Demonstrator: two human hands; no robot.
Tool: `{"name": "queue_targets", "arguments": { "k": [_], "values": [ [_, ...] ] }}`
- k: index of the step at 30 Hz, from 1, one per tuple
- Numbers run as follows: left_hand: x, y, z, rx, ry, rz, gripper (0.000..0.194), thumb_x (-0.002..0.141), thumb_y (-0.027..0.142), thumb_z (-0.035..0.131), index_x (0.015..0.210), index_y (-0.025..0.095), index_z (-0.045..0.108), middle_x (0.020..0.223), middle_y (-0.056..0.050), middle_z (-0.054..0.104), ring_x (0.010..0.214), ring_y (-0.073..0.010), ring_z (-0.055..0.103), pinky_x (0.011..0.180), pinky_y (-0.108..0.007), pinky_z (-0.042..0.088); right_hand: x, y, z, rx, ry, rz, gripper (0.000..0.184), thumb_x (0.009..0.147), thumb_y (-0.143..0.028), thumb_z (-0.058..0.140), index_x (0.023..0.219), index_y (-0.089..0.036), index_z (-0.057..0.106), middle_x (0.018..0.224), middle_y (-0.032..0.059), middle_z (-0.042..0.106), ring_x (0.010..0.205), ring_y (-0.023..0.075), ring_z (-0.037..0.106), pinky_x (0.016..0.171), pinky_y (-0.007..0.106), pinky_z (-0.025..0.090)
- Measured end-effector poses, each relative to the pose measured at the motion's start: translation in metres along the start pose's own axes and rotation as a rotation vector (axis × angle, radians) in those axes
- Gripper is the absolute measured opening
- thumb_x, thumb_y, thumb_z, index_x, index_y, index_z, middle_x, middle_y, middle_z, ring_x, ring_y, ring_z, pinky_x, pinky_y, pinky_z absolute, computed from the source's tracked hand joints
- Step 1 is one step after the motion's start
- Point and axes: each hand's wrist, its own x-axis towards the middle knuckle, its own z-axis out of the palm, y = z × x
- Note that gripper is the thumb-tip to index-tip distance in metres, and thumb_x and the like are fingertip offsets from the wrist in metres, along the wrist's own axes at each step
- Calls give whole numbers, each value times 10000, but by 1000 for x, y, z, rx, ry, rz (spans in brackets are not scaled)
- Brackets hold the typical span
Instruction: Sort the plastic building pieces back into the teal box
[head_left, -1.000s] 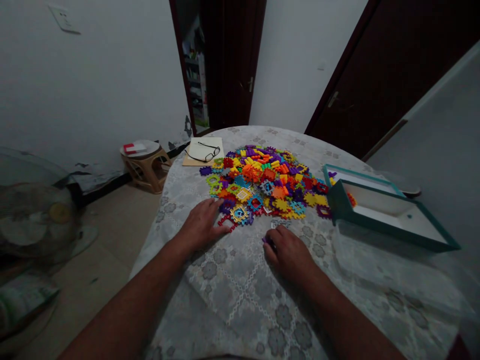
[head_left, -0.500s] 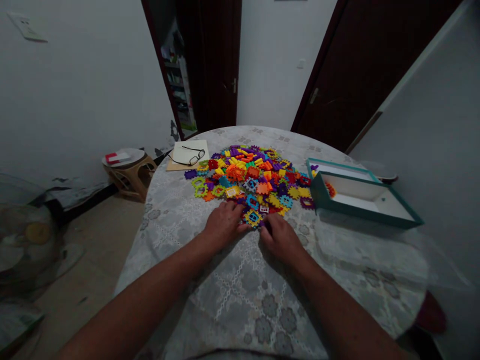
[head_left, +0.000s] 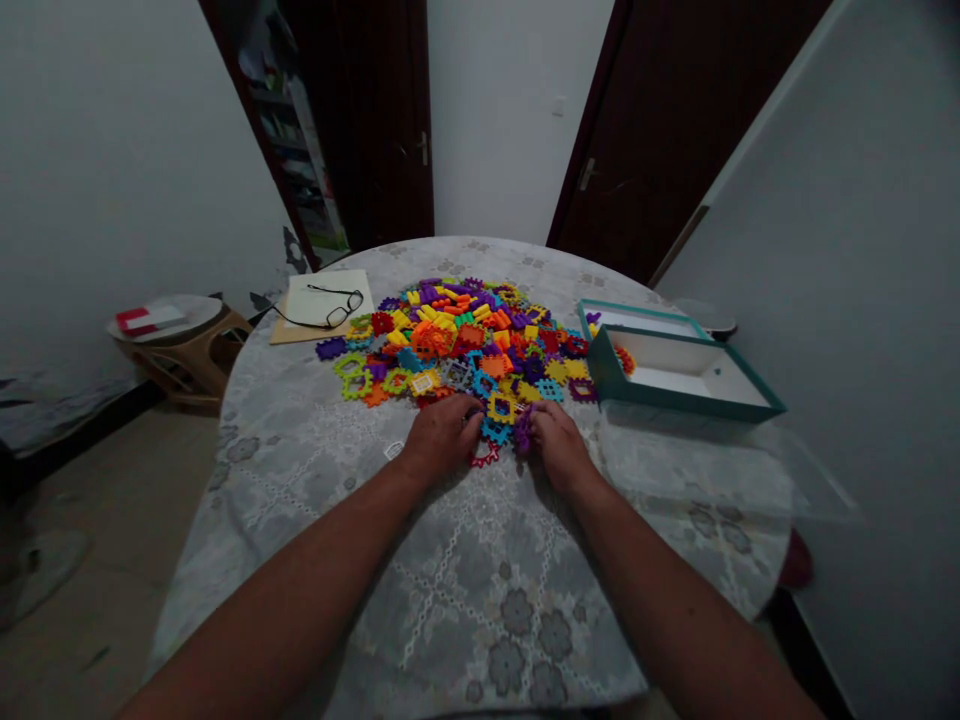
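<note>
A heap of colourful plastic interlocking pieces [head_left: 465, 345] lies in the middle of a round table with a grey patterned cloth [head_left: 480, 580]. Both my hands rest at the near edge of the heap, close together. My left hand [head_left: 442, 436] is curled, its fingertips on a red piece [head_left: 484, 456] and beside a blue one [head_left: 495, 432]. My right hand [head_left: 555, 445] is closed, pinching a purple piece [head_left: 523, 430]. The fingertips are partly hidden by the hands themselves.
A teal-walled box [head_left: 679, 375] with a white inside stands open at the right, a few pieces in it. Glasses [head_left: 330, 305] lie on a notebook at the back left. A low stool [head_left: 180, 340] stands on the floor at left. Dark doors are behind.
Both hands have come together at the near edge of the heap. The right hand moved forward with its purple piece. The view has swung left.
</note>
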Motion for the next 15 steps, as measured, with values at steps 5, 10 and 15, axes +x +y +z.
{"name": "queue_targets", "arguments": {
  "k": [5, 10, 15],
  "values": [
    [-3, 2, -11, -289, -13, -63, 247, 1027, 389, 641, 1131, 215, 782, 1059, -86, 831, 966, -246, 773, 923, -396, 612, -3, -7, 6, 251, -30, 101, 207, 788, -411, 684, 903, -254, 615, 789, -28, 640, 667, 163, 590, 551, 264, 535],
    [-6, 14, -11, -535, -164, -142, 377, 948, 428, 748, 1260, 217, 769, 1047, -68, 829, 809, -210, 740, 744, -355, 603, -15, -15, 15, 242, -120, 61, 241, 823, -408, 776, 985, -252, 689, 898, -3, 717, 778, 170, 676, 665, 270, 599],
    [-1, 10, -18, -701, -195, -219, 227, 951, 373, 691, 1079, 226, 806, 959, -86, 827, 814, -232, 737, 734, -377, 609, -18, -11, 18, 155, -199, 66, 290, 847, -437, 800, 1042, -250, 696, 931, 23, 765, 755, 189, 713, 713, 330, 629]
  ]
}}
